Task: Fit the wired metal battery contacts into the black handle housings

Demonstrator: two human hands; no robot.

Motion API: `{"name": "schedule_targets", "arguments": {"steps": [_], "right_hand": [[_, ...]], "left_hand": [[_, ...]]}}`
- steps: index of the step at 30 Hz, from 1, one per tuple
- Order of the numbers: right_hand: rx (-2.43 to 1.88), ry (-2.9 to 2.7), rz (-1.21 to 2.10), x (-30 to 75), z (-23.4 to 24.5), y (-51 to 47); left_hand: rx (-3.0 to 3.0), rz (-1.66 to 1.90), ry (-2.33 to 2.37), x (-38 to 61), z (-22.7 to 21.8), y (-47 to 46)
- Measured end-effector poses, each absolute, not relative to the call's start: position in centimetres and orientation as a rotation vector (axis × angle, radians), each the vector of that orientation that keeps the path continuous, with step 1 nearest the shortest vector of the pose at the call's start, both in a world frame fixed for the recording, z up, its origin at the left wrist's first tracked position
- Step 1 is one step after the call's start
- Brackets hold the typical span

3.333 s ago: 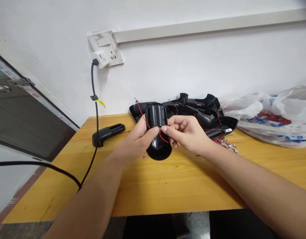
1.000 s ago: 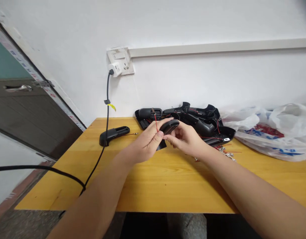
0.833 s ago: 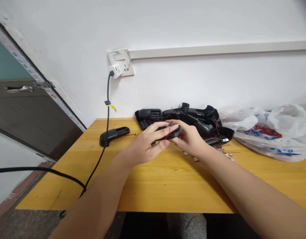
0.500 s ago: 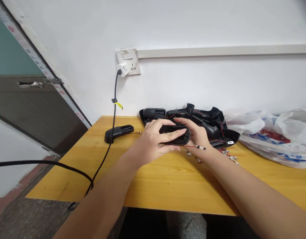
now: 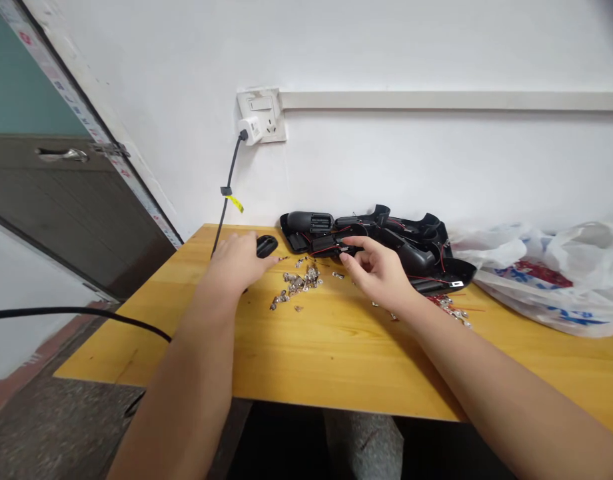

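My left hand (image 5: 235, 265) lies over a black handle part (image 5: 266, 245) at the back left of the wooden table (image 5: 336, 360), fingers curled on it; only the part's rounded end shows. My right hand (image 5: 380, 272) hovers with fingers apart and holds nothing. Its index fingertip is at a black housing with red wires (image 5: 330, 243), which rests at the front of a pile of black plastic shells (image 5: 411, 247). Between the hands lies a scatter of small metal terminals (image 5: 299, 282).
A black cable (image 5: 226, 193) runs from a wall socket (image 5: 260, 117) down past the table's left edge. A white plastic bag (image 5: 546, 273) lies at the right. More terminals with red wires (image 5: 454, 310) sit by the pile. A door stands at the left.
Both hands let go of the black housing, which now rests against the pile. My left hand moved left onto the handle part. Metal terminals that were under my hands now show.
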State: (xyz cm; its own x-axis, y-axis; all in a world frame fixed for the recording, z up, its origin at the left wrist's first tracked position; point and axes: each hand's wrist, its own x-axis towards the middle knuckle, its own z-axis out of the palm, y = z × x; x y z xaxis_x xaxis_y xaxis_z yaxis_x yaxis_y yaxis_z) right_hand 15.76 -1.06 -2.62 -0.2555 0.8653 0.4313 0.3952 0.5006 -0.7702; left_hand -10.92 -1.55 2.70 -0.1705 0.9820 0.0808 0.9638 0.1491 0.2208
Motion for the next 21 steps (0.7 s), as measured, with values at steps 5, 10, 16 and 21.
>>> {"name": "schedule_targets", "arguments": {"steps": [5, 10, 16, 21], "right_hand": [[-1.037, -1.915, 0.702, 15.7, -3.0, -1.1], [-1.008, -1.981, 0.705, 15.2, -2.9, -1.3], [-1.051, -2.067, 0.663, 15.2, -2.9, -1.5], [-1.415, -2.036, 0.359, 16.4, -2.5, 0.1]], "left_hand": [[1.743, -0.041, 2.429, -11.0, 2.1, -0.9], [1.72, -0.055, 2.535, -10.8, 1.5, -0.6], [1.872, 0.077, 2.501, -9.6, 1.1, -0.7], [2.233, 0.541, 2.063, -7.3, -0.7, -0.5]]}}
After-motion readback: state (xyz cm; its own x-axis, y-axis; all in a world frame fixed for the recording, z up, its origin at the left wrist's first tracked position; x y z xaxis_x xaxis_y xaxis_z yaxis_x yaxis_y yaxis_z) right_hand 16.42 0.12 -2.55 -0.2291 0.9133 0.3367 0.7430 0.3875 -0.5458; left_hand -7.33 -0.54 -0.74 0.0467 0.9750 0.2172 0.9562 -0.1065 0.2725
